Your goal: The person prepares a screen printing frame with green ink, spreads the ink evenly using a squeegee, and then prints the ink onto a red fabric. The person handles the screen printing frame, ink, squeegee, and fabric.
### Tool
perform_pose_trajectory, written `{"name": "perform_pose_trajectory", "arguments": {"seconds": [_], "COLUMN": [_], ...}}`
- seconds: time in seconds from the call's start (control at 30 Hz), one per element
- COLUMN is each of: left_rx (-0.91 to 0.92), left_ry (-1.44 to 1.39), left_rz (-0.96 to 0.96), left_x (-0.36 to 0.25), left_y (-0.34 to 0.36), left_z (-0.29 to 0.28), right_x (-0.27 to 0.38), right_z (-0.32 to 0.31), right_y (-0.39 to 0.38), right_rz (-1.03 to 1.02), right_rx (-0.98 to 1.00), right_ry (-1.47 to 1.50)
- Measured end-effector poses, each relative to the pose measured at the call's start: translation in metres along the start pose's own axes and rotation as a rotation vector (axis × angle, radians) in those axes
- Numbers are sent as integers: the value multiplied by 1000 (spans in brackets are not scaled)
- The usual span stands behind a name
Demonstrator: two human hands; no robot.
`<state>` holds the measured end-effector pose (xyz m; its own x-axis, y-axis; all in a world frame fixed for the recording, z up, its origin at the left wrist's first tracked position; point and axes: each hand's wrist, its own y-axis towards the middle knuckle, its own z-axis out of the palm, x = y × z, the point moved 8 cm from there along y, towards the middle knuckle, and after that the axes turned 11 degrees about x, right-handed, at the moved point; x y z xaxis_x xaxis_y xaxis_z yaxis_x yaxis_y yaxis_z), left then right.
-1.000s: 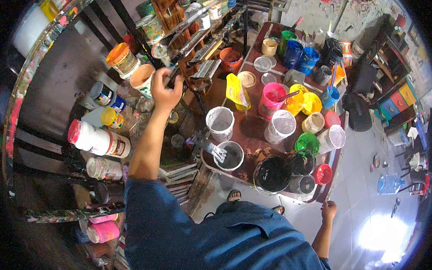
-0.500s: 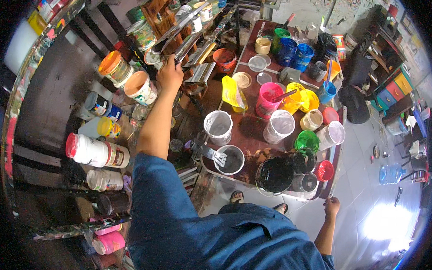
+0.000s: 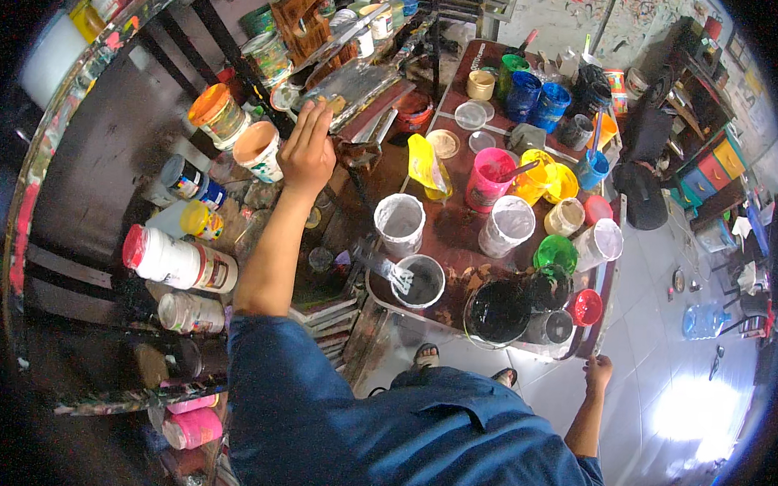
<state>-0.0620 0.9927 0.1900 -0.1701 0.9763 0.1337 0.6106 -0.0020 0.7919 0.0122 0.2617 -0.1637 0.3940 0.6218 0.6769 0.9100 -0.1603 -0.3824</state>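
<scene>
My left hand (image 3: 308, 150) reaches to the upper left with its fingers stretched out. Its fingertips meet the near edge of a flat, grey, paint-smeared panel (image 3: 360, 89), which lies tilted among other flat pieces; the thumb is hidden. Near the table's front right corner, my right hand (image 3: 600, 371) is closed, its fingers curled at the edge; what they hold is too small to make out. Between the hands, a white tub of grey paint (image 3: 430, 298) has a paint-coated spatula (image 3: 395, 277) leaning in it. A white-rimmed tub (image 3: 399, 230) stands just behind.
The brown table (image 3: 445, 219) bears several paint pots, including a pink tub (image 3: 487, 193), a black bucket (image 3: 495, 315) and a yellow pouch (image 3: 427, 169). At left, a shelf holds a white jar (image 3: 183, 261) and an orange-lidded bucket (image 3: 215, 117). A blue water bottle (image 3: 703, 319) lies on the floor.
My left hand has gone from gripping a panel's edge to stretched fingers. The grey panel has tipped so that more of its face shows. My right hand stays put.
</scene>
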Motion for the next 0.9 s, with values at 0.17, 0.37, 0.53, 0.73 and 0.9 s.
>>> {"name": "perform_pose_trajectory", "arguments": {"seconds": [0.17,0.37,0.53,0.73,0.9], "left_rx": [-101,-156,-170,59,163], "left_ry": [57,-593,-1630,-1830,-1608], "left_rz": [128,-238,-713,-789,-539], "left_x": [-47,-106,-194,-323,-402], "left_y": [5,-9,-36,-52,-45], "left_z": [-79,-128,-106,-95,-112], "right_x": [21,-3,22,38,64], "right_z": [-1,3,1,-4,-12], "right_y": [-8,25,22,11,-10], "right_rz": [-20,-164,-367,-308,-451], "right_rx": [34,174,201,464,531], "right_ry": [-6,-281,-425,-395,-392]}}
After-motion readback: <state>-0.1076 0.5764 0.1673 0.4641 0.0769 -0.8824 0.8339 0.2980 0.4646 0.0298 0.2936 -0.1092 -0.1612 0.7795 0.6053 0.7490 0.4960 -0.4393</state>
